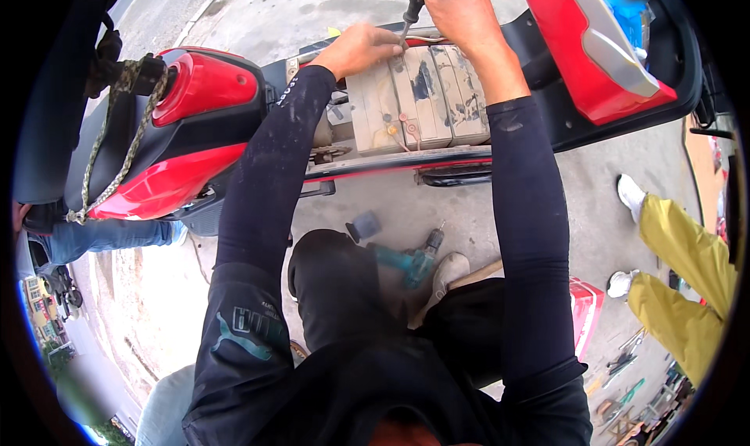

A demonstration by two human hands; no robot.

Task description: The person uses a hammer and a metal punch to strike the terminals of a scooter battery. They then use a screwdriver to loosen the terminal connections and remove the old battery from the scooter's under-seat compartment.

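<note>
My right hand (pixel 462 12) grips a screwdriver (pixel 413 7) with a dark handle at the top of the view. Its shaft points down to the far edge of a row of dusty grey batteries (pixel 426 94), set in the floor compartment of a red scooter (pixel 205 94). Beside the shaft, my left hand (pixel 361 51) reaches over the batteries' far left corner, thumb and fingers drawn together at the screwdriver's tip. What they pinch is too small to make out. Thin wires with ring ends (pixel 408 126) sit on the near side of the batteries.
A teal cordless drill (pixel 418 265) lies on the ground by my feet, near a small bluish box (pixel 364 226). Camouflage rope (pixel 105 161) hangs at the scooter's left. At right stands a person in yellow trousers (pixel 680 258), with scattered tools (pixel 625 360) below.
</note>
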